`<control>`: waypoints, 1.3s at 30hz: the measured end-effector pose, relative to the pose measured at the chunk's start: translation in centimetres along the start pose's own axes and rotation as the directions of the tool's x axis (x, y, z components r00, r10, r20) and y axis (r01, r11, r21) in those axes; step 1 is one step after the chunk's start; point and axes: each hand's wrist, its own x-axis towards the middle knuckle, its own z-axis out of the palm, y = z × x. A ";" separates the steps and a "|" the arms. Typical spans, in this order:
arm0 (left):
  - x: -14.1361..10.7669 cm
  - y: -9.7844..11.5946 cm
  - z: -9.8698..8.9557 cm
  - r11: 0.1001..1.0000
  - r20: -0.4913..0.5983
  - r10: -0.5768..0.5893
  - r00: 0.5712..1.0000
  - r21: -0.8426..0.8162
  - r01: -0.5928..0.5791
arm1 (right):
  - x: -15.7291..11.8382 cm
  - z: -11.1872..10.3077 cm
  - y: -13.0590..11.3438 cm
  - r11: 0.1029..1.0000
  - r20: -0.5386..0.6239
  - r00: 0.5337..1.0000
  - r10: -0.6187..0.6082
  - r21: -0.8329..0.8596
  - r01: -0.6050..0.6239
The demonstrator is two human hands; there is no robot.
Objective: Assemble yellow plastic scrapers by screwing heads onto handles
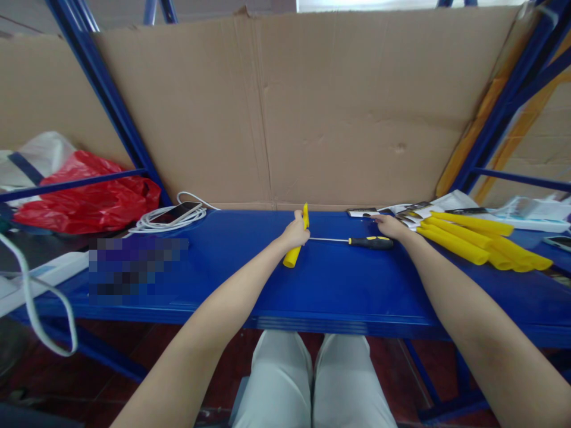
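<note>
My left hand [295, 233] is closed around a yellow plastic sleeve [292, 257], whose flattened upper end sticks up above the fingers. To its right a screwdriver [370, 242] with a black and yellow handle lies on the blue table, shaft pointing left toward that hand. Farther right, my right hand [392, 227] has its fingertips together at the edge of a small black-and-white card [360, 212] near the table's back. The grip there is small and partly hidden. Several yellow sleeves [486, 241] lie in a pile beside my right forearm, with black-and-white cards at their far ends.
A cardboard sheet [334, 107] stands behind the blue table [250, 285], between blue posts. On the left are a coiled white cable [167, 219], a phone, a red plastic bag [89, 190] and a white power strip [49, 270]. Another power strip [530, 221] lies right.
</note>
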 end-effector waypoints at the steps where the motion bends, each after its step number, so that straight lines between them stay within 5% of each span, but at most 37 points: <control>1: 0.0 0.0 0.0 1.000 -0.001 0.000 1.000 0.002 0.000 | 0.0 0.0 0.0 1.000 -0.003 1.000 0.006 -0.003 -0.006; 9: 0.2 -0.2 0.1 1.000 -0.008 0.002 1.000 0.016 -0.002 | 0.5 -1.4 0.2 1.000 -0.054 0.999 -0.011 -0.016 0.010; 13: 0.2 -0.2 0.1 1.000 -0.010 0.003 1.000 0.009 -0.003 | -0.5 -3.5 -1.0 0.988 0.138 0.990 -0.014 0.155 -0.007; 18: 0.1 -0.2 0.1 1.000 -0.009 0.004 1.000 -0.009 -0.005 | -2.8 -5.7 -2.6 0.970 0.465 0.874 -0.140 0.242 0.027; 25: 0.7 -0.7 0.2 0.999 -0.013 0.000 1.000 -0.051 -0.001 | -3.5 -6.1 -4.5 0.968 0.572 0.783 -0.244 0.096 0.232; 34: 1.8 -2.2 -0.7 0.989 -0.049 -0.028 0.998 -0.144 0.021 | -3.6 -4.8 -5.5 0.967 0.443 0.887 -0.132 -0.138 0.213; 39: 2.6 -3.3 -0.8 0.969 -0.061 -0.074 0.995 -0.240 0.057 | -3.3 -4.7 -4.7 0.954 0.125 0.980 -0.154 -0.238 0.180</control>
